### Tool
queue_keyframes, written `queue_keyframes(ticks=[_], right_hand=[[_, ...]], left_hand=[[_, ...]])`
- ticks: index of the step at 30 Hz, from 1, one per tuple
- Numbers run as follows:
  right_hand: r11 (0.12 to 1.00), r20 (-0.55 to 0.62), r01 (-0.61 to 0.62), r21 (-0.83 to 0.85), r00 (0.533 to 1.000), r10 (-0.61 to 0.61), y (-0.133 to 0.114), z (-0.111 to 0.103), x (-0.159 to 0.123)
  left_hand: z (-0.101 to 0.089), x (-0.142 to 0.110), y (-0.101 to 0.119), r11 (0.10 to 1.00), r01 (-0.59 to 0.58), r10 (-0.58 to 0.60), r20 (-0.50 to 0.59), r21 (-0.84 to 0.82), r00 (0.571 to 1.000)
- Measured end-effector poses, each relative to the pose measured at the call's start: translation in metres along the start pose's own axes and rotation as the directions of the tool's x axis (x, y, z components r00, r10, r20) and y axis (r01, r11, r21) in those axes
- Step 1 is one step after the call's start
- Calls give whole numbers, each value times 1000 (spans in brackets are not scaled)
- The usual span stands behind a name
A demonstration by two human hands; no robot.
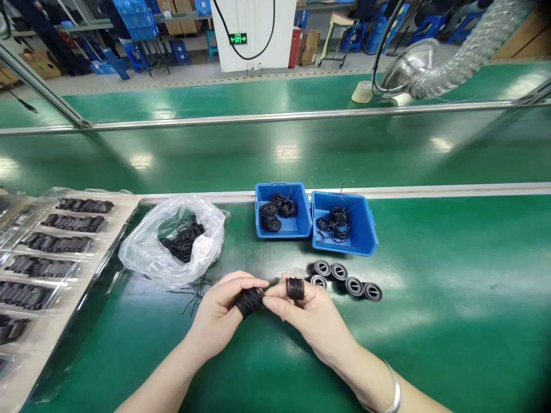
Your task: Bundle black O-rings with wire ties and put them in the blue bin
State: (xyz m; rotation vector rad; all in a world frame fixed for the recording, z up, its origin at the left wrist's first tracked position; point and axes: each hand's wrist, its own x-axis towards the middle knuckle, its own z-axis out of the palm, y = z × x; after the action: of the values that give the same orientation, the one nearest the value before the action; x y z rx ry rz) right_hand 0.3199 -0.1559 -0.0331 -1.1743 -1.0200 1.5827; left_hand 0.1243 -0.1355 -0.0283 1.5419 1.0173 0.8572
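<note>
One black roll (248, 302): on my feed, near middle of the green bench (451, 310).
Left hand (218, 310): thumb and fingers closed around the roll.
Right hand (317, 318): fingertips at the roll's right end (gripping or not, I cannot tell); black coil (295, 288) around one finger.
Clear bag (148, 249): far left, black rings (181, 244) inside.
Blue bins (344, 247): far, right of the bag.

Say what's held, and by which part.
Left hand: black ringed bundle, between thumb and forefinger, gripped part unclear; right hand: black rings around one finger.
</note>
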Motion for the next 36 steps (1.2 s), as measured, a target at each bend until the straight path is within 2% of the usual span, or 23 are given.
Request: queue_keyframes(ticks=[5,10,15,17,21,25,29,32,36], right_hand=[[986,80,-105,131,992,95,0,-1,1],[954,132,-185,238,979,157,-2,-1,0],[829,246,-315,463,944,221,-5,0,0],[764,280,-358,537,930,240,-4,0,1],[702,320,-414,580,908,271,-3,2,1],[751,300,-400,526,913,276,-6,4,0],[821,260,-354,447,930,260,-6,4,0],[883,202,-301,360,949,242,-4,4,0],[876,184,-278,393,958,222,0,4,0]], left_hand=[[-1,-1,-2,996,47,-45,24,-75,999],[-1,-2,-1,993,41,-40,17,-109,999],[0,-2,0,934,78,-42,111,-348,993],[-1,-1,0,929,56,-9,129,-365,992],[0,-1,0,957,46,-16,106,-288,994],[1,-2,1,976,48,-34,70,-214,997],[1,-2,1,993,-60,63,27,-102,998],[1,-2,-1,985,-166,166,-7,45,986],[0,-2,-4,963,-213,222,-40,164,974]])
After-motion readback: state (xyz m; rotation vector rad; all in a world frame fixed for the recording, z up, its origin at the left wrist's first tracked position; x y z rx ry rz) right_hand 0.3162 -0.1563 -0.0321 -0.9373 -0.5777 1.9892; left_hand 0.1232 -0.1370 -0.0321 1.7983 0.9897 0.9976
